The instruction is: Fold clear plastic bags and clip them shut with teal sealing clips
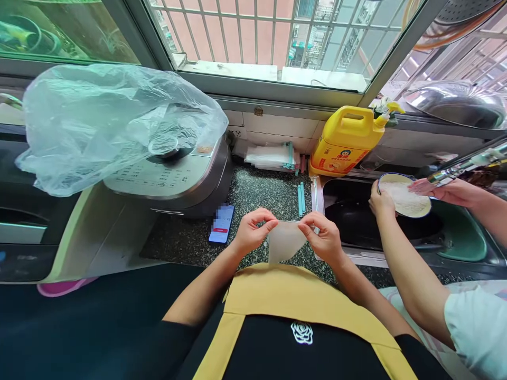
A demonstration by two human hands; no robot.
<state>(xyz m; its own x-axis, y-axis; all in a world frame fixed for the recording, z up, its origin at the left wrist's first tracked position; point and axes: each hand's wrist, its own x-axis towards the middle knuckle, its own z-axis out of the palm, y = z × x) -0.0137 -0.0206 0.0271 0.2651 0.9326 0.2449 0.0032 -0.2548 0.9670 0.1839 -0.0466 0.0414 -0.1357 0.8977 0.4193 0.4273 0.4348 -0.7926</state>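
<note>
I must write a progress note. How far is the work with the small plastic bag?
Done: nothing shows inside the small plastic bag. In hand: the left hand and right hand pinch its top corners above the counter. Left: it is unfilled; a stack of bags lies by the wall, and another person holds a bowl of rice over the sink.

Your fingertips cover the top corners of the clear bag [284, 241], so you cannot tell whether its mouth is open. The phone [222, 223] screen is blurred out and unreadable. The plastic sheet [106, 124] hides most of the cooker [186, 179] lid; its panel print is too small to read. The right edge cuts off the co-worker's arms [400, 264] and the steel bowl [459, 103]. The tap [463, 166] hides part of the co-worker's far hand [443, 191]. The label on the yellow jug [346, 140] is too small to read.
</note>
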